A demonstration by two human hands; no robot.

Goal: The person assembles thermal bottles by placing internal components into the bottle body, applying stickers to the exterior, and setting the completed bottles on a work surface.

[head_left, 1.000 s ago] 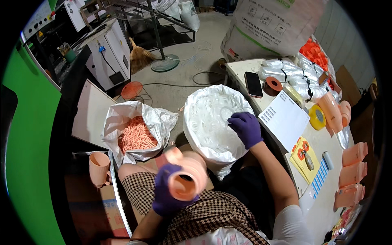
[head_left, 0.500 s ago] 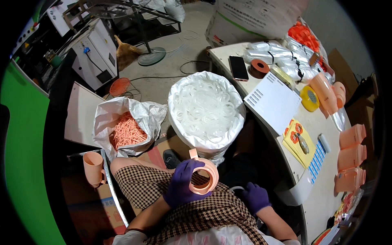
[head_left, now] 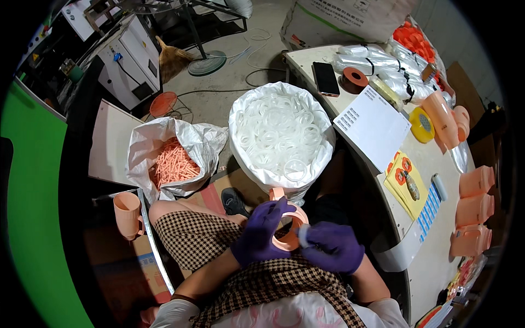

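My left hand (head_left: 257, 238), in a purple glove, is wrapped round a peach plastic lid-like piece (head_left: 298, 217) with a wide round opening and a short tab at its far side. It is held above my lap. My gloved right hand (head_left: 334, 249) pinches a pale translucent ring (head_left: 303, 235) at the right rim of that piece. Whether the ring touches the rim, I cannot tell. The right fingers are slightly blurred. Just beyond both hands stands a white sack (head_left: 311, 183) full of translucent rings (head_left: 273, 128).
Left of it, another white sack (head_left: 205, 145) holds peach plastic sticks (head_left: 174, 162). A peach jug (head_left: 127, 216) stands at the left. The worktable (head_left: 432, 164) on the right bears a phone (head_left: 326, 79), tape rolls, paper sheets (head_left: 373, 126) and peach containers (head_left: 473, 210).
My right hand has come up from beside my lap, moving left with the translucent ring to the peach piece. My left hand and the piece have shifted slightly right. The whole view has shifted a little.
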